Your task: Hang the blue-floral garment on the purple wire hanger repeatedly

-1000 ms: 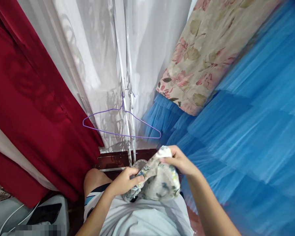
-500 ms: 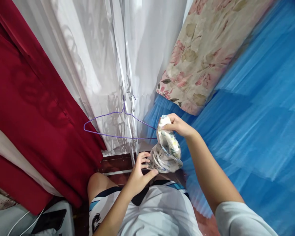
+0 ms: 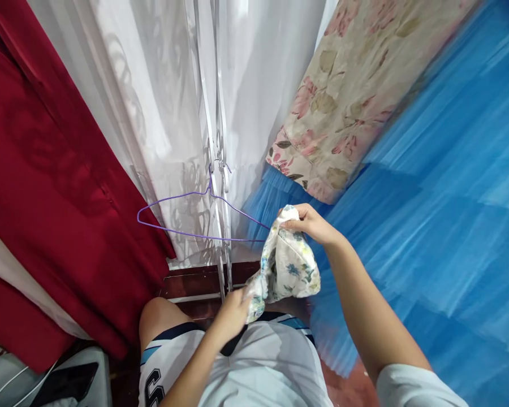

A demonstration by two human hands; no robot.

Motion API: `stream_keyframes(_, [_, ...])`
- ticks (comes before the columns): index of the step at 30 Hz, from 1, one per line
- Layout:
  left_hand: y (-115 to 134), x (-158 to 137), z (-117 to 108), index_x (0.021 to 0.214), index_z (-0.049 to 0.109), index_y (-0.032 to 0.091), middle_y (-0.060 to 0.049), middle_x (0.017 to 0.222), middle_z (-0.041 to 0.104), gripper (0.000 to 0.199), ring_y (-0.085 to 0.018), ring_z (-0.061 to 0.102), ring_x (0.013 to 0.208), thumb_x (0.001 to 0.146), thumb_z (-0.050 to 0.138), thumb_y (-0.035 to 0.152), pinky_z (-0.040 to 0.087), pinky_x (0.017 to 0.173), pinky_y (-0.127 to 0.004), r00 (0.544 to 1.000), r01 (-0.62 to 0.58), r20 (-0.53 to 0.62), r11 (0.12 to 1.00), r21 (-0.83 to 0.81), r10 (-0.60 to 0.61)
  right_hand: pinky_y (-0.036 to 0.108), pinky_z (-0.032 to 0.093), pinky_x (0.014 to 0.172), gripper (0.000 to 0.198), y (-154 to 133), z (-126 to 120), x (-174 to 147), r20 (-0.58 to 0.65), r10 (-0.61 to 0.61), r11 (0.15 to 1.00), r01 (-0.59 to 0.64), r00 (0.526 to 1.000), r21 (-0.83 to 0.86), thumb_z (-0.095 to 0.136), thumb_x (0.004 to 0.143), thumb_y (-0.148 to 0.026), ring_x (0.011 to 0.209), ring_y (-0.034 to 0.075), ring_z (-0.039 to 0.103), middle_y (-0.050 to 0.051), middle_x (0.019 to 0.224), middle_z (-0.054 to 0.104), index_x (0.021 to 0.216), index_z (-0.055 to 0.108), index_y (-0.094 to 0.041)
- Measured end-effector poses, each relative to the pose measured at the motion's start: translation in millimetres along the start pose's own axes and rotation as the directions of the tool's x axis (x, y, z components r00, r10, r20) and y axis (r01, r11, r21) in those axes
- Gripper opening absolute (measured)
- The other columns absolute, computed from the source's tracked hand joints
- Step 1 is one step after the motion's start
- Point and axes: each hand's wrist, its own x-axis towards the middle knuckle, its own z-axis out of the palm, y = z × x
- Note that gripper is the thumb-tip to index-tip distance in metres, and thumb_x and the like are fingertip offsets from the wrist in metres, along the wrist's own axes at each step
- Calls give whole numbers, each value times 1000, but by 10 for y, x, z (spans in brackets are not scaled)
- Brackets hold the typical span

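Observation:
A white cloth (image 3: 294,265) with a blue, green and yellow floral print hangs bunched between my two hands; its full shape is hidden in the folds. High on it, my right hand (image 3: 311,221) pinches a gathered edge between thumb and fingers. Lower down to the left, my left hand (image 3: 233,314) is closed around another part of the cloth, its fingertips partly hidden. Just behind, a purple wire hanger (image 3: 186,233) hangs from a white metal rack (image 3: 221,186), and the cloth covers the hanger's right end.
Red curtains (image 3: 46,169) hang at the left, white sheer curtains (image 3: 258,73) behind the rack. On the right are a beige floral fabric (image 3: 322,107) and a blue ruffled tulle (image 3: 428,198). A grey chair (image 3: 99,376) at lower left holds a dark flat device (image 3: 70,381) and a white cable.
My left hand has gone from spread fingers beside the cloth to a grip on its lower left part. The cloth has opened out, showing more print. My right hand keeps its hold.

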Motion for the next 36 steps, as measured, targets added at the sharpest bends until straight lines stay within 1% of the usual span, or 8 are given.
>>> stream_keyframes(7, [489, -230, -1373, 102, 70, 13, -5, 88, 71, 34, -20, 62, 78, 85, 61, 41, 48, 68, -26, 986, 3, -169, 1000, -11, -5, 24, 47, 58, 30, 483, 292, 803, 45, 87, 933, -97, 995, 347, 79, 68, -42, 60, 14, 60, 2, 68, 68, 73, 70, -14])
stream_keyframes(11, [706, -273, -2071, 89, 72, 16, -3, 79, 68, 33, -19, 60, 71, 84, 60, 46, 47, 64, -25, 992, 3, -125, 953, 302, 36, 24, 52, 65, 36, 462, 566, 935, 214, 47, 839, -154, 976, 521, 80, 71, -33, 66, 14, 66, 1, 78, 73, 101, 71, -16])
stream_keyframes(15, [648, -205, -2883, 79, 73, 21, -5, 82, 69, 33, -25, 62, 85, 81, 61, 51, 48, 86, -38, 993, 2, -80, 655, 756, 89, 24, 54, 77, 61, 352, 623, 795, 308, 5, 808, -185, 951, 559, 76, 76, -26, 82, 15, 70, 3, 97, 75, 134, 57, -22])
stream_keyframes(19, [669, 60, -3440, 107, 70, 31, -7, 113, 68, 33, -34, 52, 116, 86, 54, 51, 11, 107, -70, 972, 68, -161, 450, 890, 171, 30, 51, 92, 58, 295, 645, 710, 307, 22, 808, -197, 952, 555, 72, 79, -26, 100, 20, 69, 6, 112, 73, 136, 57, -21])
stream_keyframes(23, [937, 460, -3515, 112, 63, 29, -9, 126, 62, 32, -36, 47, 121, 92, 42, 43, 13, 106, -72, 934, 52, -185, 395, 917, 307, 30, 47, 99, 56, 285, 654, 726, 291, 38, 810, -200, 956, 551, 71, 81, -27, 106, 21, 67, 5, 118, 72, 135, 58, -22])
stream_keyframes(30, [1182, 819, -2984, 124, 46, 22, -8, 128, 58, 39, -19, 61, 90, 90, 46, 41, 48, 87, -35, 892, -253, -161, 761, 598, 423, 32, 49, 93, 71, 375, 544, 569, 227, 40, 918, -126, 973, 377, 75, 78, -32, 101, 19, 65, 4, 113, 71, 143, 49, -25])
stream_keyframes(33, [1160, 741, -2782, 127, 46, 21, -9, 130, 56, 46, -14, 56, 78, 86, 55, 41, 47, 82, -31, 836, -223, -233, 696, 682, 496, 26, 49, 81, 53, 511, 509, 356, 30, 16, 977, -22, 999, 214, 75, 77, -38, 87, 16, 62, 1, 95, 71, 127, 63, -22])
stream_keyframes(36, [1191, 655, -2628, 119, 53, 19, -7, 116, 61, 43, -17, 57, 87, 83, 61, 40, 46, 85, -30, 769, -188, -262, 598, 779, 583, 23, 40, 56, 35, 570, 457, 184, -83, 22, 995, -14, 996, 98, 68, 81, -49, 58, 11, 49, -2, 63, 59, 82, 73, -15])
